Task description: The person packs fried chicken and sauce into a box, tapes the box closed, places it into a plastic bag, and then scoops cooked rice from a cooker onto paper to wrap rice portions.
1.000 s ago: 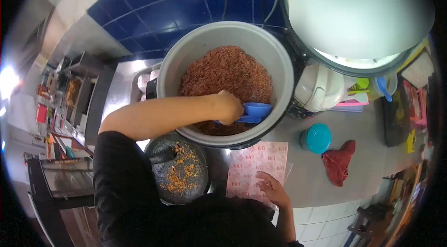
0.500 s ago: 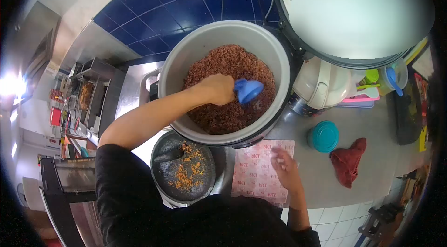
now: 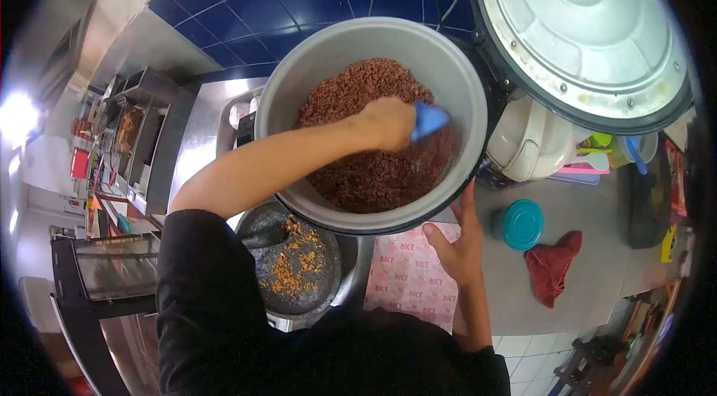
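My left hand [image 3: 387, 124] is closed around a blue scoop [image 3: 430, 122], blurred by motion, inside the large pot of a rice cooker [image 3: 278, 90]. The scoop is at the right part of a mass of reddish-brown rice [image 3: 358, 90], by the inner wall. My right hand [image 3: 461, 246] has its thumb apart and fingers stretched up against the pot's outer front side; the fingertips are partly hidden. Below that hand lies printed pink-and-white paper [image 3: 407, 276]. Left of the paper, a dark stone mortar [image 3: 261, 288] holds orange-brown crumbs [image 3: 295, 265] and a stone pestle [image 3: 265, 237].
The cooker's raised metal lid [image 3: 582, 30] stands at the back right. Below it are a white lidded appliance [image 3: 523, 146] and several coloured utensils [image 3: 590, 161]. A teal-lidded container [image 3: 521, 224] and a dark red cloth [image 3: 553, 265] rest on the steel counter [image 3: 500, 299].
My left hand and the scoop have moved right across the rice. My right hand has gone from above the paper up to the pot's side. The lid appears lower, with its inside showing.
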`<state>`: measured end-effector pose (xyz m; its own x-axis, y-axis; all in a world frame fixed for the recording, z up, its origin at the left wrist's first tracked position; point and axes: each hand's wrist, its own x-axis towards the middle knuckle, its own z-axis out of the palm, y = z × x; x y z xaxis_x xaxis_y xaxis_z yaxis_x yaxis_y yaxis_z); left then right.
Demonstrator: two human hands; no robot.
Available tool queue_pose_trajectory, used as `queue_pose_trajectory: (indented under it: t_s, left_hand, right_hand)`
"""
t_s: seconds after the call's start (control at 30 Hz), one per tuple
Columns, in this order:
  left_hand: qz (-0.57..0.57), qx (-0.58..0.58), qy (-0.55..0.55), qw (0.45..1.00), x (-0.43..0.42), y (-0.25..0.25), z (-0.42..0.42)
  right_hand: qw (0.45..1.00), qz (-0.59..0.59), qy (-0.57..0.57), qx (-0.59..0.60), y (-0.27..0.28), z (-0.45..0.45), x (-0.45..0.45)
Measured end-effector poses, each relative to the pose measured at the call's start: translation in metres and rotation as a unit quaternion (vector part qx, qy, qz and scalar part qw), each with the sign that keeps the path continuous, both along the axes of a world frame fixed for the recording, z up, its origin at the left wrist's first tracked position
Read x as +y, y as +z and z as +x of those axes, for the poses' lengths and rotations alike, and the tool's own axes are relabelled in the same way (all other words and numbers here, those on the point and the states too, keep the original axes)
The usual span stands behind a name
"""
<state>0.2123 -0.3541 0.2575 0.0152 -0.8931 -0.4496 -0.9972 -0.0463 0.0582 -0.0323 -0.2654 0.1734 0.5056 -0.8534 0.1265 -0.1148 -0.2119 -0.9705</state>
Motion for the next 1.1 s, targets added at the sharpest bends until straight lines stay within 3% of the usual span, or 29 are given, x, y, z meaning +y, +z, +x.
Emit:
queue_pose_trajectory:
  t_s: [0.2, 0.33, 0.43, 0.5, 0.6, 0.73, 0.8, 0.93, 1.0, 1.03, 1.07, 1.1]
  left_hand:
    - [0.025, 0.059, -0.155, 0.986, 0.073, 0.015, 0.009]
    - [0.102, 0.114, -0.03, 0.988, 0.062, 0.048, 0.044]
    - [0.019, 0.142, -0.01, 0.99, 0.058, 0.024, 0.072]
    - [-0.191, 0.105, -0.052, 0.975, 0.06, 0.03, 0.061]
    - [-0.165, 0.039, -0.101, 0.98, 0.048, 0.035, 0.05]
    - [-0.191, -0.031, -0.068, 0.979, 0.017, -0.004, 0.042]
    - [-0.019, 0.005, -0.101, 0.995, 0.007, -0.017, 0.033]
    - [0.03, 0.066, -0.193, 0.978, 0.017, -0.011, 0.041]
    - [0.13, 0.112, -0.196, 0.965, 0.021, -0.02, 0.052]
    - [0.253, 0.112, -0.091, 0.957, 0.019, -0.012, 0.054]
    - [0.252, 0.111, -0.088, 0.957, 0.02, -0.011, 0.063]
    - [0.306, 0.192, -0.012, 0.933, 0.024, -0.011, 0.076]
  right_hand:
    - [0.999, 0.002, -0.002, -0.032, -0.004, 0.0, -0.006]
    - [0.999, 0.018, 0.013, -0.024, -0.009, -0.006, -0.008]
    - [0.998, 0.04, 0.027, -0.039, -0.012, -0.008, -0.009]
    - [0.998, 0.042, 0.025, -0.043, -0.013, -0.008, -0.008]
    - [0.997, 0.052, 0.023, -0.045, -0.015, -0.009, -0.007]
    - [0.996, 0.076, 0.02, -0.037, -0.014, -0.01, -0.006]
    - [0.995, 0.083, 0.027, -0.037, -0.013, -0.011, -0.007]
    - [0.995, 0.082, 0.036, -0.035, -0.022, -0.019, -0.01]
    - [0.995, 0.083, 0.032, -0.033, -0.02, -0.018, -0.01]
    - [0.995, 0.083, 0.033, -0.034, -0.02, -0.017, -0.01]
    - [0.995, 0.083, 0.035, -0.035, -0.019, -0.016, -0.011]
    - [0.995, 0.086, 0.034, -0.034, -0.017, -0.015, -0.011]
